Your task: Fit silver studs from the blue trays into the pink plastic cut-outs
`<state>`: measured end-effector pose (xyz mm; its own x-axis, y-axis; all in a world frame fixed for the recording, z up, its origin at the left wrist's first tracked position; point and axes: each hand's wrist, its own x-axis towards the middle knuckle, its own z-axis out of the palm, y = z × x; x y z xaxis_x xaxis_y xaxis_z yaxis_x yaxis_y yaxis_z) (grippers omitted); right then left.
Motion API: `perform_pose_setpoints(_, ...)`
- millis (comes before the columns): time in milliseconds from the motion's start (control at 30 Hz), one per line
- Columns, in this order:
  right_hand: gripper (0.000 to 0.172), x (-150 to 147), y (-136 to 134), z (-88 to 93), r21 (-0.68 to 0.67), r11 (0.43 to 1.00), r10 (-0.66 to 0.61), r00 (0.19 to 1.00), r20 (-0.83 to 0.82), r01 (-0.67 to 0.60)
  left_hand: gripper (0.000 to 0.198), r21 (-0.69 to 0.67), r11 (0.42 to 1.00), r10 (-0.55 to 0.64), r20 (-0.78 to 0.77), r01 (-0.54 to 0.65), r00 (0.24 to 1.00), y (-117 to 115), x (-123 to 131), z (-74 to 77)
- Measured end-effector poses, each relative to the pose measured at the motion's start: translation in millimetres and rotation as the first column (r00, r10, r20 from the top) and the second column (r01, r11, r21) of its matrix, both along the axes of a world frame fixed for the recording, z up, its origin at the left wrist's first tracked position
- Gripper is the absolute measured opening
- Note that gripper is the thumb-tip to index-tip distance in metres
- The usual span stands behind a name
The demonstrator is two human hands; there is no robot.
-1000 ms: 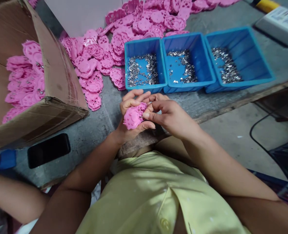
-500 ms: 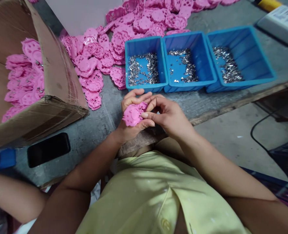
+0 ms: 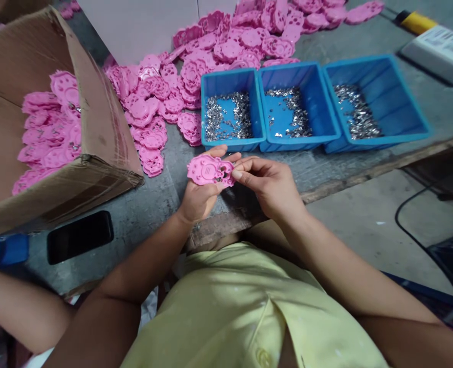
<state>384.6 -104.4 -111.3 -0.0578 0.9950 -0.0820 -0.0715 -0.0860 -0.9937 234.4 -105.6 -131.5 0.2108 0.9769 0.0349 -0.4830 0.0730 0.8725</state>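
Hands meet just above the table (image 3: 142, 214) edge. The left hand (image 3: 199, 197) curls its fingers under and around a pink part (image 3: 210, 170), holding it flat and face up. The right hand (image 3: 270, 184) pinches the part's right end between thumb and forefinger, the other fingers folded in. Just beyond the part stand three blue bins (image 3: 299, 110) of small metal pieces (image 3: 228, 117), side by side. Loose pink parts (image 3: 165, 102) lie heaped left of the bins, more in a cardboard box (image 3: 96, 128). A phone (image 3: 80, 236) lies near the box.
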Motion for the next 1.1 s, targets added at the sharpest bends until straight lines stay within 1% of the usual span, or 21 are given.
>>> perform_pose_setpoints(67,0.027,-1,-1,-2.5,0.000,1.000,-0.028,1.000,-0.010,0.028,0.057,-0.085,0.996,-0.012,0.000,0.011,1.000,-2,1,4.1)
perform_pose_setpoints(133,0.026,-2,-2,-5.1,0.006,0.998,-0.056,0.998,-0.021,0.056,0.056,-0.120,0.992,0.026,-0.009,-0.027,1.000,-3,2,6.5)
perform_pose_setpoints(200,0.024,-3,-3,-6.9,0.010,0.997,-0.079,0.996,-0.033,0.079,0.057,-0.120,0.989,0.081,-0.012,-0.082,0.997,-4,3,7.0)
perform_pose_setpoints(267,0.022,-4,-4,-7.7,0.012,0.995,-0.095,0.995,-0.040,0.096,0.057,-0.110,0.987,0.112,-0.012,-0.113,0.994,-4,4,6.2)
perform_pose_setpoints(467,0.020,-4,-9,-7.1,0.034,0.996,-0.081,0.997,-0.016,0.082,0.054,-0.091,0.989,0.111,-0.040,-0.114,0.993,-5,6,3.2)
perform_pose_setpoints(633,0.016,0,-11,-9.7,0.027,0.998,-0.050,0.999,-0.011,0.051,0.052,-0.089,0.989,0.109,-0.064,-0.114,0.992,-3,4,7.2)
perform_pose_setpoints(700,0.017,6,-6,-13.8,0.039,0.997,-0.065,0.997,0.029,0.064,0.050,-0.109,0.986,0.123,-0.060,-0.129,0.991,-1,0,10.5)
perform_pose_setpoints(767,0.016,16,3,-20.3,0.069,0.990,-0.130,0.980,0.150,0.121,0.047,-0.134,0.980,0.140,-0.049,-0.145,0.989,2,-4,13.2)
perform_pose_setpoints(833,0.011,26,12,-28.1,0.127,0.980,-0.191,0.917,0.351,0.155,0.046,-0.152,0.974,0.162,-0.036,-0.166,0.986,4,-8,14.3)
perform_pose_setpoints(867,0.011,29,16,-31.5,0.162,0.976,-0.202,0.868,0.454,0.143,0.046,-0.163,0.970,0.177,-0.031,-0.180,0.984,5,-9,14.3)
perform_pose_setpoints(967,0.020,31,24,-36.6,0.252,0.967,-0.194,0.697,0.690,0.020,0.045,-0.196,0.956,0.216,-0.027,-0.217,0.976,7,-11,12.7)
perform_pose_setpoints(1033,0.027,24,26,-34.6,0.256,0.964,-0.172,0.562,0.809,-0.074,0.046,-0.214,0.951,0.224,-0.026,-0.225,0.974,8,-11,11.6)
perform_pose_setpoints(1100,0.032,15,27,-30.3,0.200,0.969,-0.129,0.398,0.908,-0.142,0.050,-0.225,0.948,0.224,-0.024,-0.224,0.974,9,-11,11.3)
